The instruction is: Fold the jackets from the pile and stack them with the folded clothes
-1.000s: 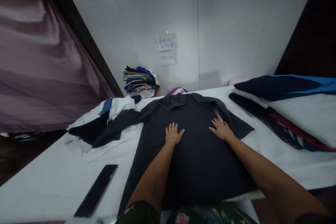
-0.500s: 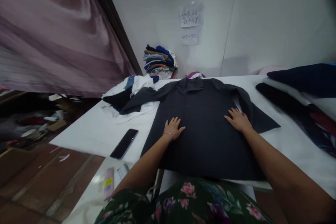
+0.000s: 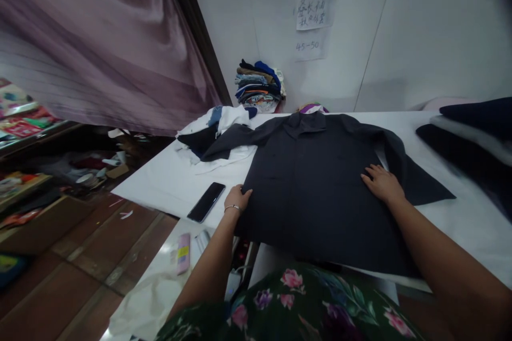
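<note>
Your worktop [image 3: 156,184]: dark collared shirt [image 3: 312,192] | left hand [image 3: 239,198] at its edge, grip unclear; right hand [image 3: 383,183] spread flat | curtain [image 3: 120,37], tiled floor [image 3: 92,256] leftward

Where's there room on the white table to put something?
There's bare white table left of the phone, in front of the clothes heap. On the right there's more, between the near sleeve, folded stack and right arm. The middle's crowded: dark shirt, left hand at its edge, right hand on top.

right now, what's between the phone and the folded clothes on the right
The head view shows the dark shirt spread between them, left hand at its edge, right hand on it.
</note>
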A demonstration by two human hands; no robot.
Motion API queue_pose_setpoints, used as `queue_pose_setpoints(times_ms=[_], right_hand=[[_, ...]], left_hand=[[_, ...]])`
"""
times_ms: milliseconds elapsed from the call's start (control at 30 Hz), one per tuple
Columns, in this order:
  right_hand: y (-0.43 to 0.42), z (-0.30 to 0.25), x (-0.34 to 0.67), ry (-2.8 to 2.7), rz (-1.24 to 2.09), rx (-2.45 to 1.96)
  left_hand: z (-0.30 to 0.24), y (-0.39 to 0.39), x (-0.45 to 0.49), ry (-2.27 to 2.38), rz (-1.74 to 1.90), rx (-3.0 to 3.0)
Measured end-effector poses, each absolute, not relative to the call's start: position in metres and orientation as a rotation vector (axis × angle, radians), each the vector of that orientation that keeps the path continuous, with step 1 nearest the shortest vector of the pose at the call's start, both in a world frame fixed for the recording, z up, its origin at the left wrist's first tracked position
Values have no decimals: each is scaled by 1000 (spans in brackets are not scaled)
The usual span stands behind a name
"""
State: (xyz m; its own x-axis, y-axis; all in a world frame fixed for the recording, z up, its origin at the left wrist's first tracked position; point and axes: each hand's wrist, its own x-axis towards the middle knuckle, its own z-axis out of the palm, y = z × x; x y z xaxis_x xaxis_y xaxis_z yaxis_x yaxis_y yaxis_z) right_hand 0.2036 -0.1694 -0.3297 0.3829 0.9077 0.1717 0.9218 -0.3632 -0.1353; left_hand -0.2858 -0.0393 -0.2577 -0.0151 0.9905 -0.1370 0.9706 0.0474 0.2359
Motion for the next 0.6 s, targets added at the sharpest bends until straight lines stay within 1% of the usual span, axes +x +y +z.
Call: queue_pose_setpoints(times_ms=[200,400,600], right_hand=[[-171,-333,204,-1637,-128,-2412],[-169,-334,205,-1657,-129,-2400],[-168,-341,210,-1648,-174,-2388]], left_hand=[[-257,-32,-288,2080,205,1959],[-258,-31,-291,2096,95,1943],[-259,-31,-293,2051,137,1924]])
